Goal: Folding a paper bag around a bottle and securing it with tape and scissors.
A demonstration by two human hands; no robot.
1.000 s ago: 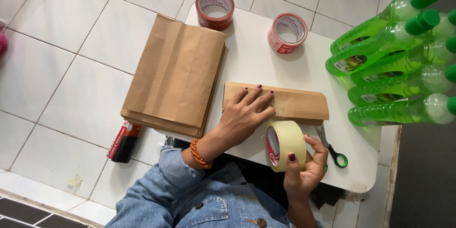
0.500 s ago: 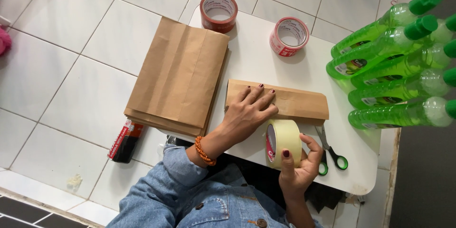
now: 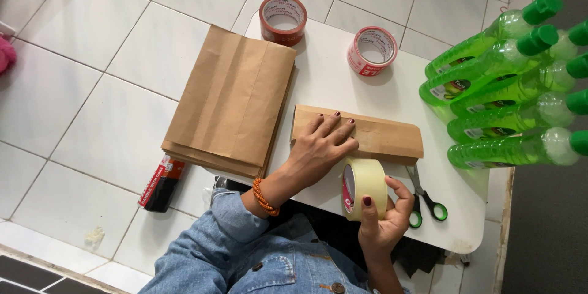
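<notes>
Little had been shifted since the earlier frame: at frame centre the small brown package [image 3: 367, 136] was pressed flat by the open left hand [image 3: 318, 150], the clear tape roll [image 3: 364, 188] was clamped in the right hand [image 3: 383, 220], and tape was best drawn taut.

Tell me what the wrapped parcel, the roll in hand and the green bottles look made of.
Parcel: matte brown kraft paper, with visible folds.
Roll in the right hand: glossy, pale translucent plastic tape, probably.
Bottles: clear plastic, likely, with green liquid showing through and opaque green caps.
</notes>
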